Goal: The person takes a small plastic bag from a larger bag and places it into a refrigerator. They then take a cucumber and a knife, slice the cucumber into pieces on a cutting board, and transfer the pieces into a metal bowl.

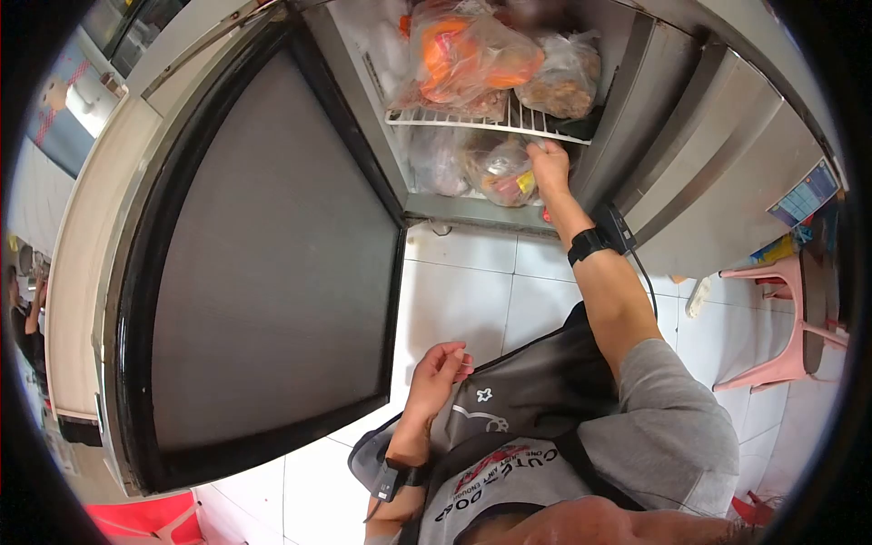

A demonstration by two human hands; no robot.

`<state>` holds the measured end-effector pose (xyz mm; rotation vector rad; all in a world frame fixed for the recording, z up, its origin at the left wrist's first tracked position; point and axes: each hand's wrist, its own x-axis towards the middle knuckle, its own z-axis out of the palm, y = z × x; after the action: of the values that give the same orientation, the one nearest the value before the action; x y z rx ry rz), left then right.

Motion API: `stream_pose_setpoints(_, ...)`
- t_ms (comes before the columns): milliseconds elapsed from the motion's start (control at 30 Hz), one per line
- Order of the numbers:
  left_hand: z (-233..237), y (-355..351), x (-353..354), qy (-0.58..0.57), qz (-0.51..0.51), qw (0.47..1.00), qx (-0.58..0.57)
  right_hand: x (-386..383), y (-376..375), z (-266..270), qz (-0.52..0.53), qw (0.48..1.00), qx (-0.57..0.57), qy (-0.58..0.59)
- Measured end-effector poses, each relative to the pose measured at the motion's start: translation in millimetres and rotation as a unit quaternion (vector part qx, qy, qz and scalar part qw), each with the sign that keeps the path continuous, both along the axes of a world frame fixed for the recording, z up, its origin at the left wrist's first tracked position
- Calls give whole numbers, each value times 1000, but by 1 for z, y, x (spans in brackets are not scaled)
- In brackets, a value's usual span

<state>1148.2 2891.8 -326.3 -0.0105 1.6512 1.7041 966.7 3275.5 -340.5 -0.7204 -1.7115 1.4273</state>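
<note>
My right hand (550, 167) reaches into the lower part of an open refrigerator, under a white wire shelf (518, 121). Its fingers are closed at the top edge of a clear plastic bag (500, 173), whose contents look mixed, with a yellow patch on one side. My fingertips are partly hidden by the plastic. Away from the fridge, my left hand (438, 377) hangs in front of the dark apron (518, 391), fingers loosely bent, with nothing visible in it. Another whitish bag (438, 162) lies left of the gripped one.
Bags of orange food (454, 54) and brownish food (561, 77) fill the wire shelf. The opened door (272, 263) stands to my left; a closed steel door (727, 154) is on the right. A pink stool (772, 336) stands on the white tiled floor (463, 291).
</note>
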Motion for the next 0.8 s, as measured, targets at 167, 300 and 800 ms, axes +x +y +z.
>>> stream_pose_setpoints(167, -2, -3, -8, -9, 21, 1000, 10, 17, -13, 22, 125, 992, -28, -12)
stream_pose_setpoints(300, -10, -2, -13, 1, 17, 1000, 7, 33, -20, 27, 180, 980, 84, 15)
stream_pose_setpoints(800, -33, 2, -14, 3, -1, 999, -33, 6, 21, 3, 115, 905, -344, 222)
